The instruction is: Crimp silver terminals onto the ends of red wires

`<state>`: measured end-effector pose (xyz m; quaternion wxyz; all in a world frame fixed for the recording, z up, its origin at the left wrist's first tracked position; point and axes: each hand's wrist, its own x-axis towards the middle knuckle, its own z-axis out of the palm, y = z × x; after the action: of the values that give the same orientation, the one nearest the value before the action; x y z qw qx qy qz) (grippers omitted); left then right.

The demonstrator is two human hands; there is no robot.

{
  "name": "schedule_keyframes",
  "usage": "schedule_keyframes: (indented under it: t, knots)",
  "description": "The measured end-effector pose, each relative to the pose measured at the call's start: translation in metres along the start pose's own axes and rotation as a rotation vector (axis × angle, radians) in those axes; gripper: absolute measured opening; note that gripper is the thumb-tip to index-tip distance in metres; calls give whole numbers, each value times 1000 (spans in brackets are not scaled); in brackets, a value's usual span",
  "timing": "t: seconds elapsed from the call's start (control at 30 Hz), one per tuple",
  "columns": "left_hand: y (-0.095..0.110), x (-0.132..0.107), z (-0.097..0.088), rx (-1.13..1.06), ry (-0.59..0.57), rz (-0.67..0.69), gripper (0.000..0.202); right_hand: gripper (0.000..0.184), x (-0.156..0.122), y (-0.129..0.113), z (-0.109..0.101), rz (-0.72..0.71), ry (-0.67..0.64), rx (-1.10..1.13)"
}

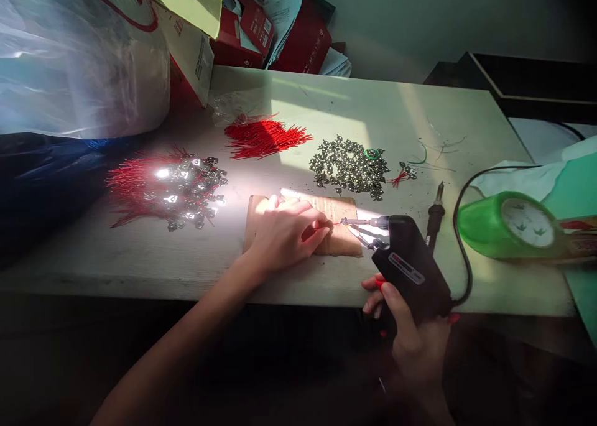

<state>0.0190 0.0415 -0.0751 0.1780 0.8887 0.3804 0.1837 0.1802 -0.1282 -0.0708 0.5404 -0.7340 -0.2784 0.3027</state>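
My left hand [284, 236] rests on a piece of brown cardboard [342, 245], its fingertips pinching a thin red wire [329, 224]. My right hand [403, 329] grips a black soldering gun [410, 267], whose metal tips sit just right of that wire. A red trigger shows by my fingers. Beyond the cardboard lie a loose heap of red wires [265, 137] and a heap of small metal terminals [349, 165]. To the left, a bunch of red wires with terminals on their ends [172, 189] lies in bright light.
A black-handled soldering iron [435, 214] stands right of the gun, and a green tape roll [506, 224] lies beyond it with a black cable. Thin wire scraps lie on the pale table [326, 109]. Plastic sheeting [79, 59] and red boxes [242, 34] crowd the back left.
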Motion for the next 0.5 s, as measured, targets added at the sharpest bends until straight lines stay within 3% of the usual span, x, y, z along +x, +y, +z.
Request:
schedule_keyframes:
  t: [0.23, 0.5]
  knots:
    - [3, 1, -1, 84, -3, -9, 23, 39, 0, 0, -1, 16, -5, -38]
    - [1, 3, -1, 110, -92, -45, 23, 41, 2, 7, -4, -2, -2, -30]
